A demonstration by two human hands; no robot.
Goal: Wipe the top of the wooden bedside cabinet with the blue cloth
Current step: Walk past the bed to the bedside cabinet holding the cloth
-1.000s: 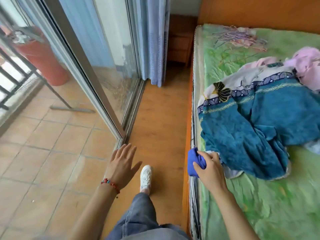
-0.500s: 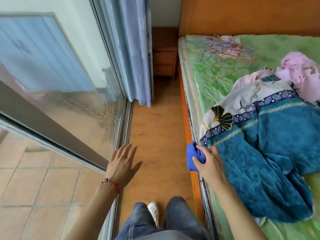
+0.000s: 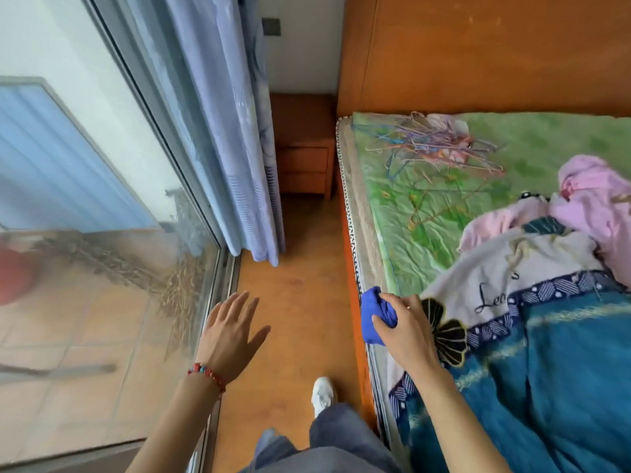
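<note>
Blue cloth [image 3: 374, 314] is bunched up in my right hand [image 3: 406, 327], whose fingers and thumb curl around it, just above the near left edge of the bed [image 3: 355, 254]. There is only one cloth. My left hand [image 3: 229, 331] holds nothing; its fingers are spread and almost straight, and it hangs over the wooden floor [image 3: 297, 302] close to the glass sliding door [image 3: 102, 199] on the left. On this wrist I wear one bracelet of red beads [image 3: 208, 372]. One wooden bedside cabinet [image 3: 302, 148] stands far in front of me, in the corner between the blue curtain [image 3: 235, 131] and the bed, well apart from both my hands. I can count two drawer fronts on it, and its top looks dark in shadow. The curtain covers part of its left side. Behind the bed rises one orange wooden headboard [image 3: 495, 52]. The mattress has a green sheet [image 3: 426, 206], and on its far part lies a heap of thin wire hangers [image 3: 430, 141] in several colours; they are too tangled for me to count. On the right side of the bed lie one teal and white blanket [image 3: 546, 336] and some pink clothes [image 3: 594, 199]. Near the bottom I see my jeans [image 3: 341, 438] and one white shoe [image 3: 322, 394] on the floor.
</note>
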